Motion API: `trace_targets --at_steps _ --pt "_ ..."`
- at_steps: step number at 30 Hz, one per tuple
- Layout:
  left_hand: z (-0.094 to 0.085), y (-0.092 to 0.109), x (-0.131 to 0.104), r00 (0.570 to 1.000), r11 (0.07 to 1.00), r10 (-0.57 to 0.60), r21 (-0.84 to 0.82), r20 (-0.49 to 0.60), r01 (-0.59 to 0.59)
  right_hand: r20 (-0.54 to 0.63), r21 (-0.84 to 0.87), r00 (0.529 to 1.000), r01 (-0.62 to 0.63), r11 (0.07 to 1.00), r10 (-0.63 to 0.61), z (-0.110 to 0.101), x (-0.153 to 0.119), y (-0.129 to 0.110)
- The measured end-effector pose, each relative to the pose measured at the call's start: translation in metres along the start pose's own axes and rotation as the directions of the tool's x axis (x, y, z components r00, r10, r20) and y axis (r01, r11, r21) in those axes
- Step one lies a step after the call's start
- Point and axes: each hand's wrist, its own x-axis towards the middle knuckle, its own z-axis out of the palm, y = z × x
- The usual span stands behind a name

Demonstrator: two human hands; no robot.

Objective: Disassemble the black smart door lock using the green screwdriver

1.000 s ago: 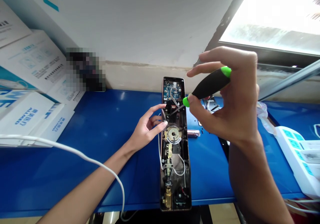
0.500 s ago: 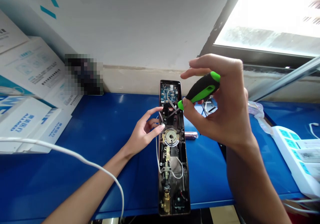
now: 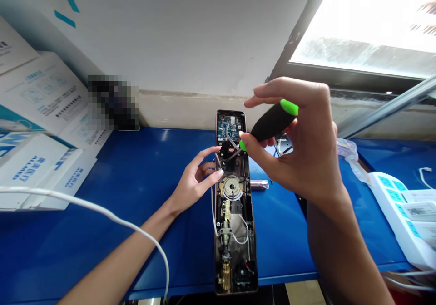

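Observation:
A long, narrow electronic door lock housing (image 3: 235, 237) lies on the blue table with its inside facing up. It shows a blue circuit board (image 3: 223, 126) at the far end, a round metal disc (image 3: 233, 186) mid-way and brass parts below. My left hand (image 3: 197, 178) grips its left edge, index fingertip and thumb on the rim, other fingers against the side. Held in my right hand (image 3: 299, 146) is a black and green screwdriver (image 3: 272, 121), thumb near the collar. Its shaft slants down left into the housing, the tip at a spot between my left index finger and thumb.
White cartons (image 3: 51, 91) are stacked at left, beside a blurred dark panel (image 3: 114, 103). A white cable (image 3: 102, 210) crosses over my left forearm. Right of the housing lie a copper-coloured cylinder (image 3: 259, 184), a plastic bag (image 3: 349, 153) and a white power strip (image 3: 388, 196).
The screwdriver handle has turned about its axis: its green side strip has rolled out of sight and black faces me now. My left hand keeps its place on the housing.

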Motion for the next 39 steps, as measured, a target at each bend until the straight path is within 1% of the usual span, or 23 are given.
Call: trace_targets --at_steps 2,5,10,12,15,18,20,23,26,29,32,36,39 --pt "-0.0002 0.0 0.0 1.0 1.0 0.001 0.019 -0.005 -0.001 0.023 0.03 1.0 0.015 0.999 -0.016 -0.0014 0.0006 0.0002" --pt "-0.0003 -0.0004 -0.0003 1.0 0.999 0.005 0.032 -0.003 -0.005 0.03 -0.004 0.999 0.031 1.0 -0.031 -0.003 0.0006 0.0001" --pt "-0.0003 -0.0004 -0.0007 1.0 1.0 0.006 0.0 0.002 -0.006 0.021 -0.094 0.999 -0.028 0.995 0.03 -0.0043 -0.0013 -0.0006" --pt "-0.0002 -0.0002 -0.0009 1.0 1.0 0.0 -0.003 0.001 0.0 0.012 -0.111 1.0 -0.027 0.993 0.029 -0.0042 -0.0021 -0.0003" --pt "-0.0004 -0.0002 -0.001 1.0 1.0 -0.002 -0.005 0.004 0.002 0.002 -0.072 1.0 -0.027 0.997 0.028 -0.0038 -0.0025 0.0001" --pt "-0.0008 -0.0004 -0.0009 1.0 1.0 0.005 0.019 0.0 -0.005 0.02 -0.007 0.999 -0.043 0.999 0.043 -0.0042 -0.0018 -0.0001" --pt "-0.001 -0.0003 -0.0008 1.0 0.999 0.01 0.043 -0.004 -0.01 0.032 0.016 0.999 -0.032 0.999 0.032 -0.0052 -0.0013 -0.0004" --pt "-0.0011 -0.0001 -0.0008 1.0 0.998 0.009 0.058 -0.008 -0.009 0.045 0.005 0.998 -0.04 0.999 0.04 -0.0061 -0.0011 -0.001" --pt "-0.0008 0.0001 -0.001 1.0 1.0 0.002 0.031 -0.003 -0.002 0.025 -0.036 0.998 -0.055 0.998 0.056 -0.0053 -0.0018 -0.0013" --pt "-0.0004 0.0 -0.001 1.0 1.0 0.0 0.011 -0.001 0.0 -0.011 -0.074 1.0 -0.029 0.997 0.028 -0.0041 -0.0025 -0.0001" --pt "-0.0001 -0.0001 -0.0009 1.0 1.0 0.008 0.023 -0.007 -0.008 0.003 -0.092 1.0 -0.023 0.996 0.024 -0.0041 -0.0027 0.0014" --pt "-0.0003 -0.0001 -0.0011 1.0 0.999 0.011 0.038 -0.009 -0.011 -0.005 -0.06 1.0 -0.021 0.998 0.02 -0.0052 -0.0017 0.0021" --pt "-0.0009 -0.0003 -0.001 1.0 0.999 0.016 0.051 -0.008 -0.015 0.022 0.008 0.999 -0.028 1.0 0.028 -0.0065 -0.0004 0.0012"
